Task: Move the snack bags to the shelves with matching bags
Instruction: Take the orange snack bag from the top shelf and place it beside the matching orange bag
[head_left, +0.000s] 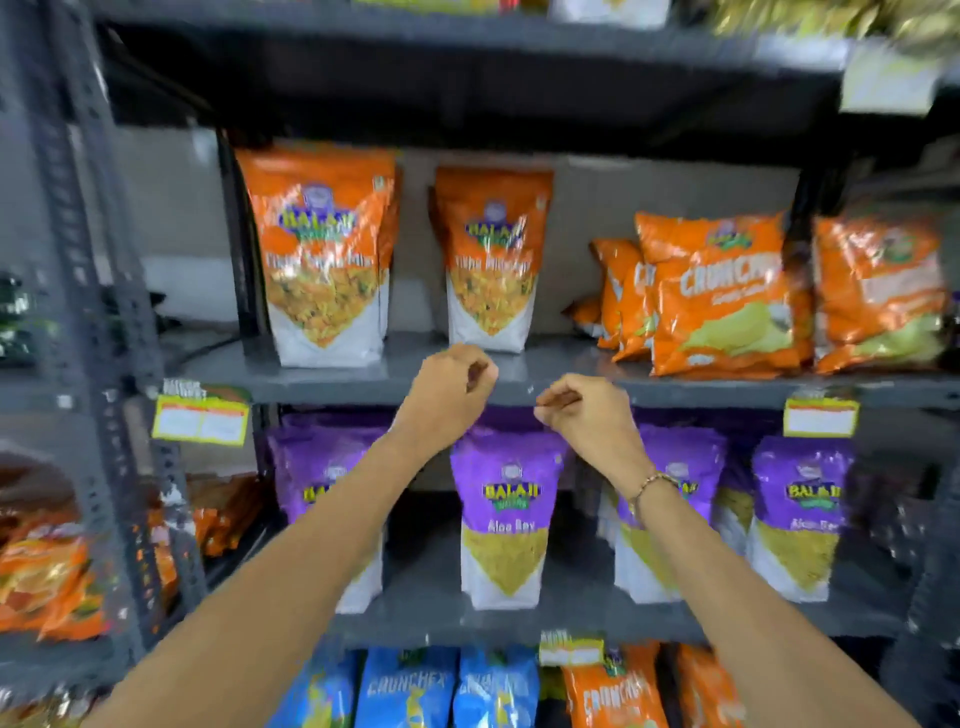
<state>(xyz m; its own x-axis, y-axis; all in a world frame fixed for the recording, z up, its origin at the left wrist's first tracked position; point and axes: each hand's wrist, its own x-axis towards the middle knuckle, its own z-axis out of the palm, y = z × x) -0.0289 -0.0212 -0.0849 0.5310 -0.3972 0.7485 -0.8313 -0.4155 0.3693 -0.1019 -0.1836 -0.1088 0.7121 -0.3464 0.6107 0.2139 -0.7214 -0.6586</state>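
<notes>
Two tall orange Balaji pouches (317, 254) (491, 260) stand on the upper shelf (322, 382), with orange Crunchex bags (722, 296) to their right. Several purple Aloo Sev pouches stand on the shelf below, one in the middle (506, 514). My left hand (452, 387) hovers at the upper shelf's front edge, just below the second orange pouch, fingers curled and holding nothing. My right hand (587, 415) is beside it, slightly lower, over the top of the middle purple pouch, also curled and empty.
Blue Crunchex bags (405, 691) and orange Crunchex bags (613, 691) fill the bottom shelf. Yellow price tags (200, 421) (821, 418) hang from the shelf edge. A grey rack post (98, 312) stands at left, with more orange bags (47, 582) behind it.
</notes>
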